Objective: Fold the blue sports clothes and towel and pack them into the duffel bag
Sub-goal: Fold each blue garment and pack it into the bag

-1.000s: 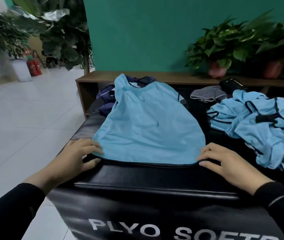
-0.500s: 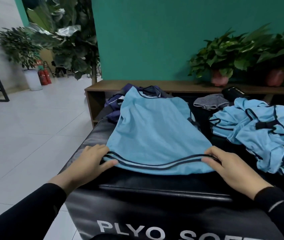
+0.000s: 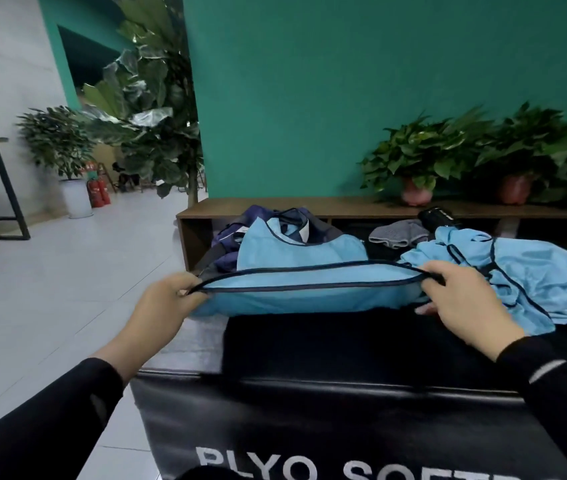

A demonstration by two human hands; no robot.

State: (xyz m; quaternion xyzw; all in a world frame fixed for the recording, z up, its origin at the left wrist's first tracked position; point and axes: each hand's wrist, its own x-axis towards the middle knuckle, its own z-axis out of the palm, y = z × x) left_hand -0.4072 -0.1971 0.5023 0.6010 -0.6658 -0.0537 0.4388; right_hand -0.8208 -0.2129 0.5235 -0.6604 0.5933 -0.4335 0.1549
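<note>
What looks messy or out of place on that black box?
The crumpled blue clothes lie in an unfolded heap at the right of the black plyo box, beside the blue vest that the left hand and right hand are folding. Nothing looks damaged.

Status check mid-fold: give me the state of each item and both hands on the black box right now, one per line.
Blue vest: partly folded, its bottom hem lifted off the box.
Left hand: pinching the hem's left corner.
Right hand: gripping the hem's right corner.
Blue clothes pile: crumpled, unfolded, right of the vest.
Grey cloth: lying loosely bunched behind the pile.
Dark navy bag: behind the vest, mostly hidden; cannot tell if open.
</note>
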